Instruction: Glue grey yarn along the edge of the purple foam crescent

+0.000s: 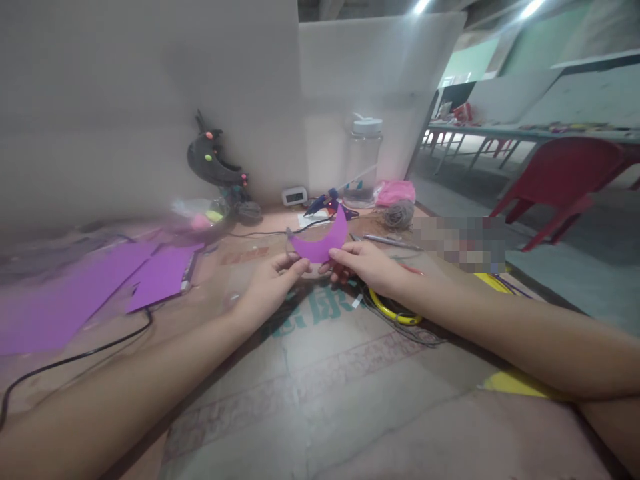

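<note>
A purple paper crescent [320,248] is held up above the table, its two points turned upward. My left hand [280,279] pinches its lower left edge between thumb and fingers. On its lower right edge, my right hand [363,261] has the thumb pressed to the front, with fingers behind and partly hidden. Beyond the crescent lies a dark blue glue gun [327,202] with a small red light. Under my right forearm is a yellow ring [395,312] with grey cord around it.
Purple sheets [95,287] and a black cable [85,352] lie at left. A dark crescent ornament [213,160] stands by the back panel. Further right are a small digital clock [295,195], a clear lidded bottle [363,157], a grey yarn ball [399,214] and a red chair [565,173].
</note>
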`<state>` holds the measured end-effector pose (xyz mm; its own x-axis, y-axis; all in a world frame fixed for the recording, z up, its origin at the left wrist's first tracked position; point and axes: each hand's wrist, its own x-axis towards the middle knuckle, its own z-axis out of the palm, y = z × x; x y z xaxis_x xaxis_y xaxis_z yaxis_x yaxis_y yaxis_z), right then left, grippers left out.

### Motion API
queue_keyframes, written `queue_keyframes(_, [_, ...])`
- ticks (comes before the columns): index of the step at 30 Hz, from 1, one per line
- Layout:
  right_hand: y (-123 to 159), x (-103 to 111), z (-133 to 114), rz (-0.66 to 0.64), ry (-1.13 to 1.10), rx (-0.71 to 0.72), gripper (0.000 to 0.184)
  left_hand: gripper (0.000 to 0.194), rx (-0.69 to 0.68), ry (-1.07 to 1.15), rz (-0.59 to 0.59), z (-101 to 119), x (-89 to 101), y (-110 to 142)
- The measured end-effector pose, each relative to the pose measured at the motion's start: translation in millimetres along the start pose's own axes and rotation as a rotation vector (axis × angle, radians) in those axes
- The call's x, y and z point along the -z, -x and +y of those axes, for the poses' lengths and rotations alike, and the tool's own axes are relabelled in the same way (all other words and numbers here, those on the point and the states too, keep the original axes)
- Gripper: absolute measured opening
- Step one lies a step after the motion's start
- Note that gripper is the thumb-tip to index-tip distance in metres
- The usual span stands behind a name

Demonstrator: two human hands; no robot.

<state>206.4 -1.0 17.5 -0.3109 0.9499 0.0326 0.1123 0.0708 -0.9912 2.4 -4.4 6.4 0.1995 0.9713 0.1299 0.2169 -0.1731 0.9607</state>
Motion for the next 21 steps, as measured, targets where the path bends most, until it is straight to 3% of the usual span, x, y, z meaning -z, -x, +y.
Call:
queue_keyframes(4, [0, -3, 3, -0.049, 0.088, 0.007, 0.033, 0.037, 0.004, -0.001, 0.030, 3, 0.5, 1])
queue_keyframes(9, [-2, -4, 4, -0.039, 0.109, 0.042, 0.008, 0.036, 0.007, -0.004, -0.003, 3, 1.6, -2])
queue_keyframes(11, [-4, 0, 2, 0.001, 0.126, 0.055, 0.015, 0.035, -0.008, -0.018, 0.029, 2, 2.1, -2])
queue_keyframes(14, [-12, 16, -1, 0.100, 0.178, 0.113, 0.022, 0.033, -0.036, -0.013, 0.050, 0, 2.2, -3])
queue_keyframes(18, [-27, 48, 3, 0.206, 0.385, 0.263, 0.025, 0.037, -0.046, 0.034, -0.032, -7, 0.4, -5])
queue_keyframes(21, [-33, 70, 8, 0.281, 0.521, 0.212, 0.029, 0.040, -0.040, 0.073, -0.057, -12, -1.1, -6])
